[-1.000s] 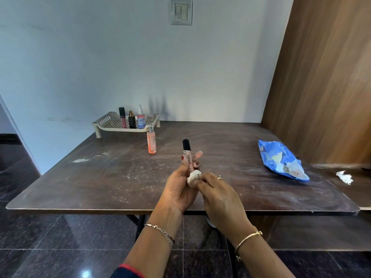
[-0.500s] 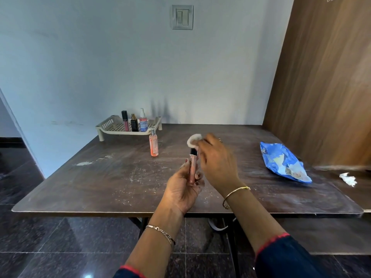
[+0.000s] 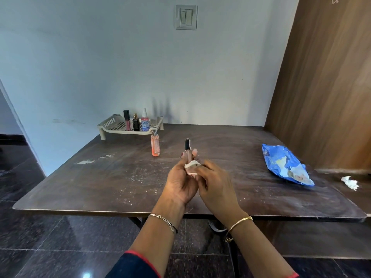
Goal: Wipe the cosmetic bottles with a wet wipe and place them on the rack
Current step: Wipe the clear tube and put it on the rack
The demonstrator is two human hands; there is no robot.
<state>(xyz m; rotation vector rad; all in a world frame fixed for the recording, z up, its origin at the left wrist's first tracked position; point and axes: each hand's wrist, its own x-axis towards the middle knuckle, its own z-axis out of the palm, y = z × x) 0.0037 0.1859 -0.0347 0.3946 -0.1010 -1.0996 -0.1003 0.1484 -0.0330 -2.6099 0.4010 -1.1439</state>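
Note:
My left hand holds a slim pinkish tube with a black cap upright over the middle of the table. My right hand presses a small white wet wipe against the tube's lower part. A beige perforated rack stands at the table's back left with three bottles in it: a pink tube with a black cap, a small dark bottle and a pump bottle with a blue label. An orange spray bottle stands on the table just in front of the rack.
A blue wet-wipe packet lies at the table's right side. A crumpled used wipe lies further right by the wooden panel. The dark table is dusty, with its front edge just beyond my wrists.
My right hand has brought the wipe down from the tube's cap to its lower part. My left hand still holds the tube upright.

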